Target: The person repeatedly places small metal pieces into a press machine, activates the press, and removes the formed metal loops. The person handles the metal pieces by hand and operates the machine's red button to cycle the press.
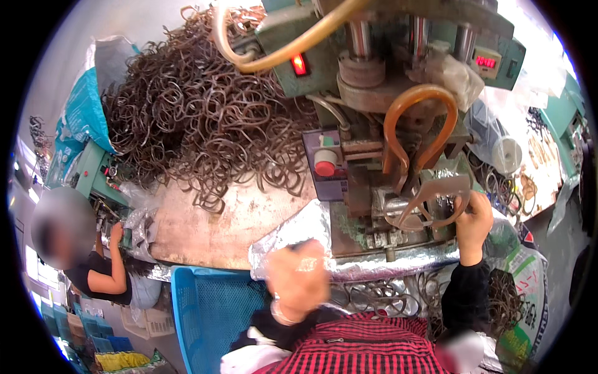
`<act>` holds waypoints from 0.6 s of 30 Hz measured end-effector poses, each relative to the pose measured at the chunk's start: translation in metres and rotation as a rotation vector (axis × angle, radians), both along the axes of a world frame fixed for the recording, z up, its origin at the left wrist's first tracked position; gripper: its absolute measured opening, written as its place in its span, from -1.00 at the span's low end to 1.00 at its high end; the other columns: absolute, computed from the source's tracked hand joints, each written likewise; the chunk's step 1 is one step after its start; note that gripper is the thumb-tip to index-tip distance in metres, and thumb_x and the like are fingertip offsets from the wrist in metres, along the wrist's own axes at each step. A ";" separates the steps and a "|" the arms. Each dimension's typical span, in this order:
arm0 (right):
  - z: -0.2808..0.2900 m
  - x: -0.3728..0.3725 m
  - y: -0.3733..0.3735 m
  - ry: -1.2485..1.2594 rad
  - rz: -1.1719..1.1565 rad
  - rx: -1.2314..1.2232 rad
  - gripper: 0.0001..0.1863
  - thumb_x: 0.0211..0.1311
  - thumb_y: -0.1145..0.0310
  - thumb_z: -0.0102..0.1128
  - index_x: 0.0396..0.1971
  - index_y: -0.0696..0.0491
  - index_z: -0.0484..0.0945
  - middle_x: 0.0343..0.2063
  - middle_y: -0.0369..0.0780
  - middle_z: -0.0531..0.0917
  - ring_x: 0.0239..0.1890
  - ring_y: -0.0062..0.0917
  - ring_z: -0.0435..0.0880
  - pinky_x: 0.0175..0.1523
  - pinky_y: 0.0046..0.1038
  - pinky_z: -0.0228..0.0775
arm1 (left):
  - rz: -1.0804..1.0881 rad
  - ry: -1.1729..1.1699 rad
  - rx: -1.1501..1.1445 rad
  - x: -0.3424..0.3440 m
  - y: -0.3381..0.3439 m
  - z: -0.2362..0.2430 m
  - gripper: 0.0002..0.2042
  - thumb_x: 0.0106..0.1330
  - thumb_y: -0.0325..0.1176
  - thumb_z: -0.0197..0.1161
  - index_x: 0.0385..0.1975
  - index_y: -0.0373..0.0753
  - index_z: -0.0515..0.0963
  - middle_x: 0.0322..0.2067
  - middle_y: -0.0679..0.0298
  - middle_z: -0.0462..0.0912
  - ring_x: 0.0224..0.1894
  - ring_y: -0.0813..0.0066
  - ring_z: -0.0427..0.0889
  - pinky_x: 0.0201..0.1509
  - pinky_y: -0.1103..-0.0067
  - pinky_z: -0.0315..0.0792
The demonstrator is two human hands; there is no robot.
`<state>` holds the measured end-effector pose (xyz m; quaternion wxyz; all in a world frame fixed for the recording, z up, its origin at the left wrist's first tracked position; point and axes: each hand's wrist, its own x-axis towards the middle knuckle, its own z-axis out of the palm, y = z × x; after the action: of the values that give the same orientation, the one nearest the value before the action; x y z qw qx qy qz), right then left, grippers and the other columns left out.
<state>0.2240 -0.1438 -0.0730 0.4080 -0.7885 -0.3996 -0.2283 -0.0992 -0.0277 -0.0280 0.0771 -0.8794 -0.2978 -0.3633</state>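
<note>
Across the counter [215, 234], brown loops [205, 106] heap beside a press [362, 73]. The right hand [476, 225] has fingers clamped on a band [450, 186] at the press's front; gripping only its edge seems wise. Left hand [299, 277] blurred: I cannot tell its fingers' state.

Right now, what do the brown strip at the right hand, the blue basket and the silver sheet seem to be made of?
Brown strip: smooth, perhaps rubber or plastic; it curves evenly.
Blue basket: likely moulded plastic, evenly coloured, with small holes.
Silver sheet: shiny, creased, with bright reflections; foil or coated film, hard to tell.
</note>
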 end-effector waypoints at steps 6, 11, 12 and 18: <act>0.011 -0.009 0.001 0.159 0.079 0.083 -0.88 0.04 0.56 0.38 -0.39 0.12 0.64 -0.42 -0.18 0.67 -0.34 -0.31 0.65 -0.20 -0.38 0.45 | 0.138 -0.203 0.080 -0.009 0.128 0.037 -0.87 0.19 -0.39 0.41 -0.30 -0.23 0.71 -0.28 0.24 0.66 -0.15 0.22 0.57 -0.10 0.34 0.37; 0.031 -0.021 0.024 0.080 0.228 0.128 -0.85 0.01 0.59 0.36 -0.37 0.11 0.64 -0.39 -0.17 0.68 -0.29 -0.25 0.66 -0.15 -0.33 0.45 | 0.510 0.251 0.025 0.020 0.203 -0.048 -0.77 0.04 -0.17 0.46 -0.58 -0.21 0.70 -0.41 0.23 0.62 -0.18 0.17 0.52 -0.12 0.27 0.35; 0.026 -0.019 0.022 0.117 0.207 0.104 -0.84 0.02 0.59 0.34 -0.35 0.11 0.65 -0.38 -0.16 0.69 -0.28 -0.24 0.66 -0.13 -0.33 0.46 | 0.475 0.190 0.004 0.017 0.218 -0.076 -0.80 0.06 -0.20 0.44 -0.57 -0.22 0.71 -0.45 0.22 0.62 -0.22 0.16 0.53 -0.15 0.27 0.37; -0.004 -0.009 -0.060 0.247 0.003 0.121 -0.87 0.13 0.62 0.28 -0.29 0.17 0.65 -0.34 -0.18 0.69 -0.24 -0.40 0.65 -0.08 -0.45 0.44 | 0.436 0.042 -0.201 -0.036 0.212 -0.097 -0.82 0.13 -0.29 0.37 -0.50 -0.30 0.68 -0.47 0.15 0.65 -0.32 0.04 0.59 -0.22 0.26 0.44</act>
<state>0.2151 -0.2038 -0.0772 0.5014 -0.7838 -0.3331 -0.1526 -0.1353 0.1845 -0.1247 0.0721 -0.8051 -0.5134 -0.2882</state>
